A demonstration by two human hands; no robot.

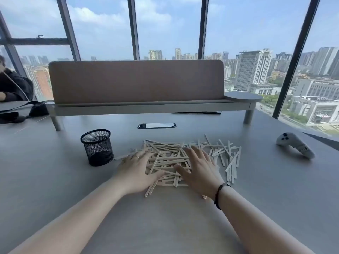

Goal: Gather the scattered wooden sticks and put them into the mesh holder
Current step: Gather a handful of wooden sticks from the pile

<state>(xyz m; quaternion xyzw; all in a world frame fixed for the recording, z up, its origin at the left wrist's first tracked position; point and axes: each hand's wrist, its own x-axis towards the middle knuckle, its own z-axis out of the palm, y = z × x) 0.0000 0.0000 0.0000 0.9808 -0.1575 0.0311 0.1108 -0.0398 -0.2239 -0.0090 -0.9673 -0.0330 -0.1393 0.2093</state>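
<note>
The wooden sticks (171,158) all lie scattered right of the mesh holder (97,146), which looks empty: nothing done yet. Left hand (136,170) and right hand (199,168) press flat on them, fingers spread, holding nothing.

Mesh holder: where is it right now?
In the head view the black mesh holder stands upright on the grey table, just left of the stick pile and beyond the left hand.

Counts on the counter (55,180)

One mesh holder (97,147), one white controller (295,144), two hands (left (136,171), right (200,169)), and wooden sticks (170,158) too overlapped to count, perhaps several dozen.
</note>
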